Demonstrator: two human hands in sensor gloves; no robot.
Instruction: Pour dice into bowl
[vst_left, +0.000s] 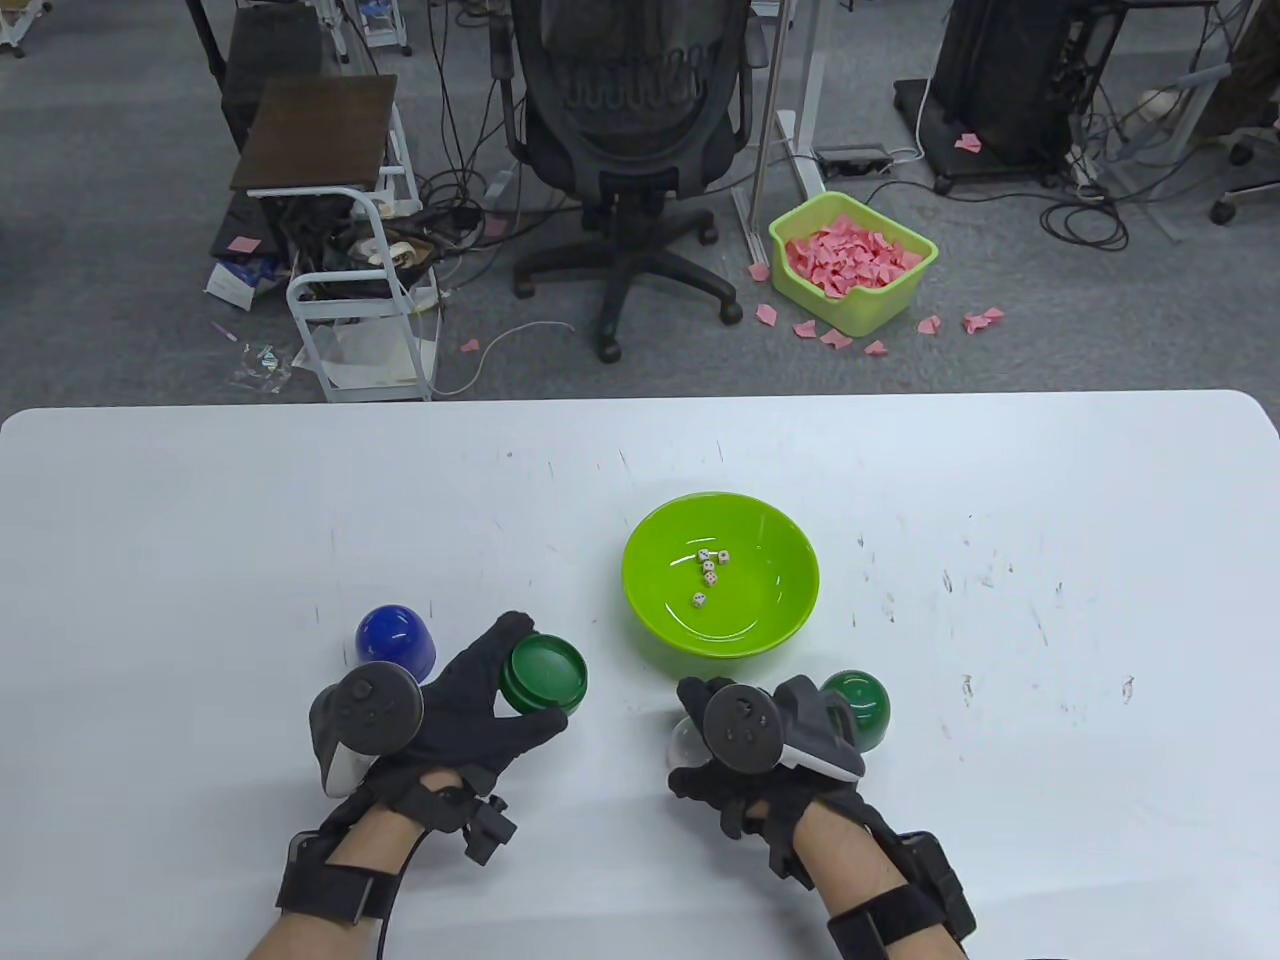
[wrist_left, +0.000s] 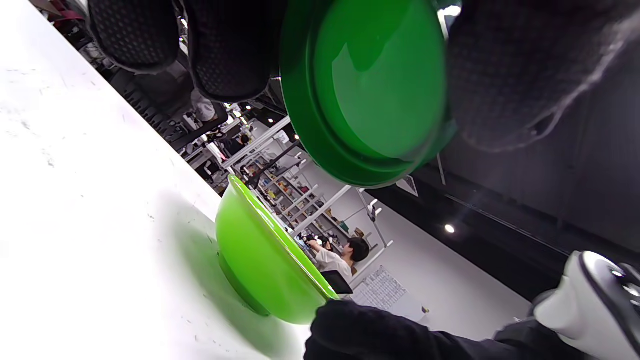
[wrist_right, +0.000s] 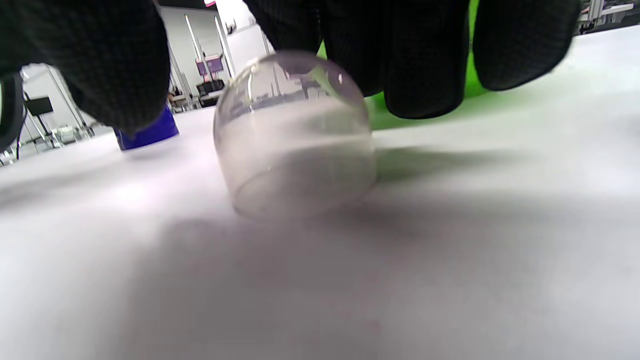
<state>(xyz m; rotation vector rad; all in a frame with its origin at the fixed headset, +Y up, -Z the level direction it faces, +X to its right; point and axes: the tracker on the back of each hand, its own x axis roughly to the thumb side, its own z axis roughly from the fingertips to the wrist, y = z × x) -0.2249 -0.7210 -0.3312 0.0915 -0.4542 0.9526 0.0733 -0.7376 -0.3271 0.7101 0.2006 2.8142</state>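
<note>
So we've got the dice (vst_left: 707, 574) sitting in the green bowl (vst_left: 660, 540), a handful of them near the middle of it, and the bowl's on the white surface (vst_left: 1000, 500) a bit right of centre.

Our left hand (vst_left: 470, 705) grips a green base (vst_left: 543, 677), thumb on one side and fingers on the other; in the left wrist view that base (wrist_left: 365, 90) is off the surface and tilted, its hollow side showing, with the bowl (wrist_left: 260, 260) just beyond it.

Our right hand (vst_left: 745, 745) is over a clear dome (wrist_right: 295, 135) that stands mouth-down on the surface. Fingers (wrist_right: 425, 55) curl around it but we can't tell if they're actually touching or gripping.

A green dome (vst_left: 860, 705) sits just beside the right hand, and a blue dome (vst_left: 396, 642) is by the left hand.
</note>
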